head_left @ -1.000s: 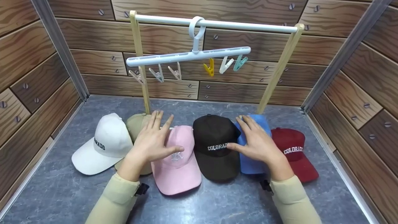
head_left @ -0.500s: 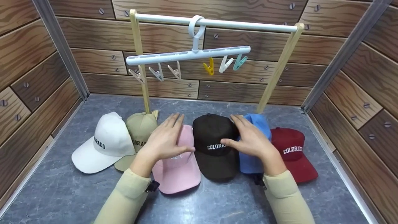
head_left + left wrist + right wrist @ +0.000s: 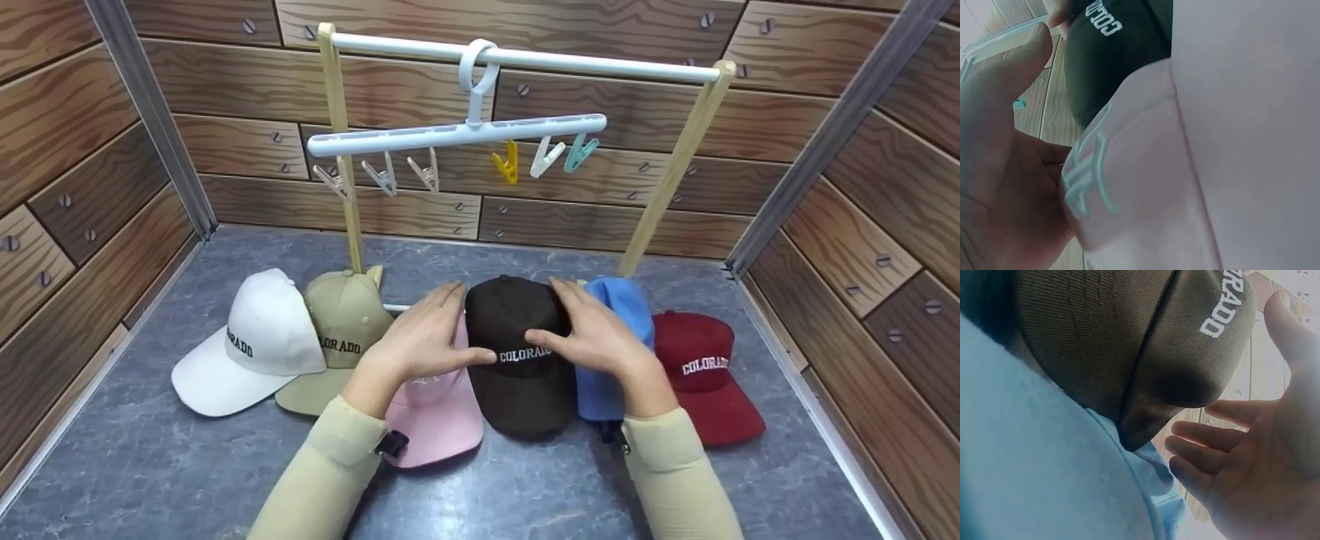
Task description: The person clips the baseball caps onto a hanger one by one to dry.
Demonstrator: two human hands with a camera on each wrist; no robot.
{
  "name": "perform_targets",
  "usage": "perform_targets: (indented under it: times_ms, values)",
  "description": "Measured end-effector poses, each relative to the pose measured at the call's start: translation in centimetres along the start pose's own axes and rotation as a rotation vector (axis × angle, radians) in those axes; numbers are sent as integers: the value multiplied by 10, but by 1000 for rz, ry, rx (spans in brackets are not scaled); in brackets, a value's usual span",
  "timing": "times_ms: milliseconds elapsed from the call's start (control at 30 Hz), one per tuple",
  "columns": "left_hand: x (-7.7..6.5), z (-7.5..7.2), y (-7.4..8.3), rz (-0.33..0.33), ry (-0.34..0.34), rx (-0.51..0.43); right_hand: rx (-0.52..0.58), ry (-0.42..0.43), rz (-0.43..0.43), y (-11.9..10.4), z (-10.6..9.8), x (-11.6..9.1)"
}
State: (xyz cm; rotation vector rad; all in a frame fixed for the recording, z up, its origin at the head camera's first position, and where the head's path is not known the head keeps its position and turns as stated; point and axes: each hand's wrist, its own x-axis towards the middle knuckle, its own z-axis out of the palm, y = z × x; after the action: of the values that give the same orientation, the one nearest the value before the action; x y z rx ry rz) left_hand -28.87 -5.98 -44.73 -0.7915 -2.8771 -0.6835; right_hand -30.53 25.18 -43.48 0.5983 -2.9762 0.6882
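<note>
A black baseball cap (image 3: 521, 401) lettered in white stands in the middle of a row of caps. On its left side is my left hand (image 3: 424, 337), fingers extended and thumb toward the cap's front, covering much of the pink cap (image 3: 442, 427). My right hand (image 3: 604, 337) flanks the other side in front of the blue cap (image 3: 596, 394), its thumb over the lettering. Neither hand is curled round a cap. In the right wrist view the fingers (image 3: 1202, 436) lie straight beside the black cap (image 3: 1129, 337); whether they touch it, I cannot tell.
White (image 3: 270, 322) and tan caps (image 3: 341, 315) sit at left, a red cap (image 3: 697, 352) at right. Behind them stands a wooden rack (image 3: 671, 172) with a pale blue hanger (image 3: 427, 136) on its rod, bearing several clothespins (image 3: 508, 163). Wood-patterned walls surround the grey surface.
Both hands have moved inward: the left from the tan and pink caps toward the black one, the right from over the blue cap. The caps stay in place.
</note>
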Motion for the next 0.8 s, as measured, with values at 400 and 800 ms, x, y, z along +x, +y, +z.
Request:
perform_targets:
  times_ms: [400,800]
  values:
    - [20,5,1,-25,-5,-76,131,18,-5,1,10,9]
    - [29,4,2,-53,-42,-93,207,39,34,1,21,14]
